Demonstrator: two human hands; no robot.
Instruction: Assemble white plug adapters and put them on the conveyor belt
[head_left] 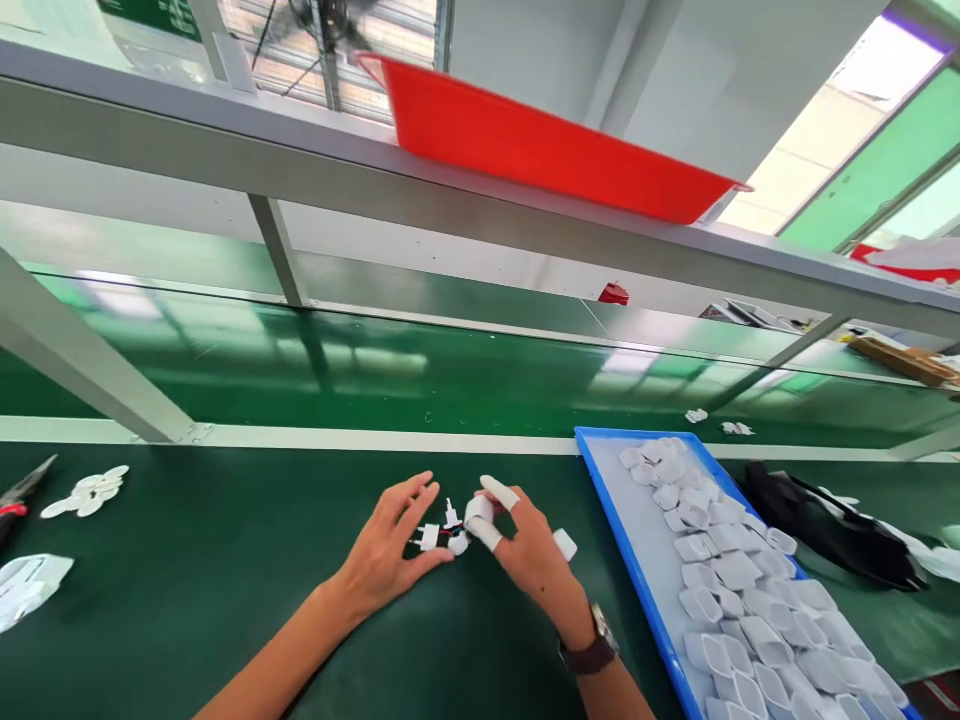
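Note:
Small white plastic pieces lie on the dark green mat between my hands, among them a white plug-like piece [429, 537] with thin prongs and a narrow upright white piece [451, 515]. Short coloured wires run beside them. Around the left side of these pieces my left hand [386, 545] curves, its fingers and thumb apart. My right hand [529, 550] wears white covers on thumb and forefinger and pinches a white rounded casing [480, 510]. Another white casing [565, 544] lies just behind the right hand, partly hidden by it.
A blue-rimmed tray [630, 560] of many white casings stands at right, with a black bag-like item [825, 525] beyond. Pliers [22, 495], white flat pieces [88, 491] and a white packet [31, 588] lie at left. A red bin [540, 135] sits on the shelf rail above.

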